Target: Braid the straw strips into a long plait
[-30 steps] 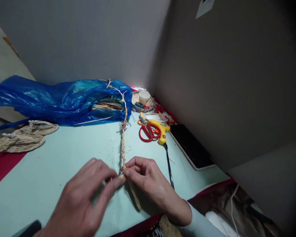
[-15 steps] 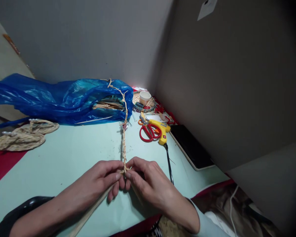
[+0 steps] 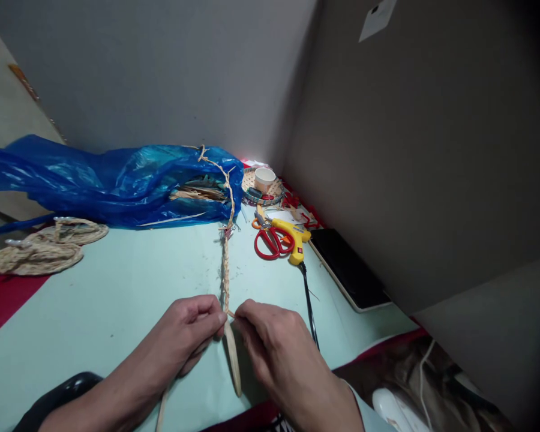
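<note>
A pale straw braid point(image 3: 226, 267) runs from the blue plastic bag toward me, down the middle of the table. At its near end my left hand point(image 3: 189, 333) is closed in a pinch, its thumb and forefinger on a straw strand. On the other side my right hand point(image 3: 281, 348) pinches another strand pulled out to the right. Between the hands a wider loose strand point(image 3: 233, 360) hangs from the braid's end. Below my left wrist a thin length of straw point(image 3: 162, 411) trails toward me. The fingertips partly hide the strands.
The blue bag point(image 3: 94, 186) holds dry straw. Woven straw soles point(image 3: 40, 255) lie left. Red-handled scissors point(image 3: 270, 245), a yellow glue gun point(image 3: 297, 240) with a black cord, and a dark tablet point(image 3: 351, 267) lie right. A round basket point(image 3: 247, 180) carries a tape roll point(image 3: 264, 178).
My hands have drawn apart slightly at the braid's end. The right hand has pulled a strand rightward, and a wider strand now hangs down between the hands.
</note>
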Motion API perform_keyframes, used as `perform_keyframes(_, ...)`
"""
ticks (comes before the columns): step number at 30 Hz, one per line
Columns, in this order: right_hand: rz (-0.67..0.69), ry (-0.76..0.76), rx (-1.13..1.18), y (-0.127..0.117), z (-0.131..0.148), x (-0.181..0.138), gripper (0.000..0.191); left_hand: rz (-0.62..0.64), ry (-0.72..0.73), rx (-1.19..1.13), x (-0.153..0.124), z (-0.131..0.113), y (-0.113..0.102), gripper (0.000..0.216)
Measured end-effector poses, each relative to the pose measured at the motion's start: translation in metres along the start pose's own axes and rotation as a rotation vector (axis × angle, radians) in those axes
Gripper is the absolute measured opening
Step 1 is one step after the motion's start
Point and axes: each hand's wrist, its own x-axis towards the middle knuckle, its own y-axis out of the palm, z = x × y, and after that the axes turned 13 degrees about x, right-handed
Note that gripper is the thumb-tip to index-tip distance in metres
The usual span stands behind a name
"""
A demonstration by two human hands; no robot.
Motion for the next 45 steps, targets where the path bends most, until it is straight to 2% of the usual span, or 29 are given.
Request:
perform_keyframes(3, -0.276, -0.235, -0.253, 0.016, 0.003, -0.005, 0.025, -0.069, 0.041, 0.065, 0.001, -0.001, 0.003, 0.032)
perform_keyframes(5, -0.389, -0.381, -0.393, 0.028, 0.005, -0.008, 0.026, -0.086, 0.057, 0.073, 0.000, -0.001, 0.004, 0.032)
perform_keyframes(8, -0.422, -0.582, -0.512, 0.041, 0.005, -0.009, 0.026, -0.043, 0.051, -0.006, -0.003, 0.000, 0.003, 0.033)
perform_keyframes(11, -0.426, -0.655, -0.493, 0.042, 0.004, -0.009, 0.029, -0.021, 0.031, -0.091, -0.009, 0.002, 0.000, 0.033)
perform_keyframes(14, -0.377, -0.544, -0.285, 0.029, 0.007, -0.011, 0.027, -0.049, 0.037, -0.052, -0.011, 0.003, -0.001, 0.034)
perform_keyframes(16, -0.343, -0.389, -0.070, 0.016, 0.011, -0.009, 0.021, -0.059, 0.045, -0.024, -0.011, 0.004, -0.002, 0.036)
perform_keyframes(18, -0.227, -0.206, 0.111, 0.005, 0.013, -0.004, 0.019, -0.050, 0.054, -0.012, -0.009, 0.005, -0.002, 0.037)
perform_keyframes(20, -0.053, -0.038, 0.226, 0.000, 0.012, 0.005, 0.021, -0.046, 0.077, 0.006, -0.009, 0.006, -0.002, 0.034)
perform_keyframes(23, 0.115, 0.073, 0.353, 0.001, 0.004, 0.019, 0.024, -0.064, 0.131, 0.094, -0.011, 0.006, -0.003, 0.030)
perform_keyframes(26, 0.128, 0.111, 0.517, 0.006, -0.005, 0.027, 0.026, -0.086, 0.163, 0.254, -0.017, 0.004, -0.004, 0.034)
perform_keyframes(30, 0.061, 0.188, 0.733, 0.010, -0.009, 0.027, 0.027, -0.129, 0.199, 0.444, -0.024, 0.000, -0.009, 0.044)
perform_keyframes(34, 0.035, 0.176, 0.817, 0.011, -0.004, 0.024, 0.034, -0.177, 0.216, 0.590, -0.029, -0.003, -0.013, 0.045)
perform_keyframes(37, 0.006, 0.128, 0.870, 0.013, -0.002, 0.023, 0.035, -0.262, 0.400, 0.782, -0.033, -0.002, -0.008, 0.037)
perform_keyframes(42, -0.024, 0.147, 0.812, 0.015, -0.004, 0.019, 0.026, -0.566, 0.913, 1.370, -0.037, 0.005, 0.008, 0.031)
perform_keyframes(45, -0.021, 0.155, 0.775, 0.016, -0.006, 0.018, 0.028, -0.661, 1.021, 1.709, -0.038, 0.011, 0.015, 0.033)
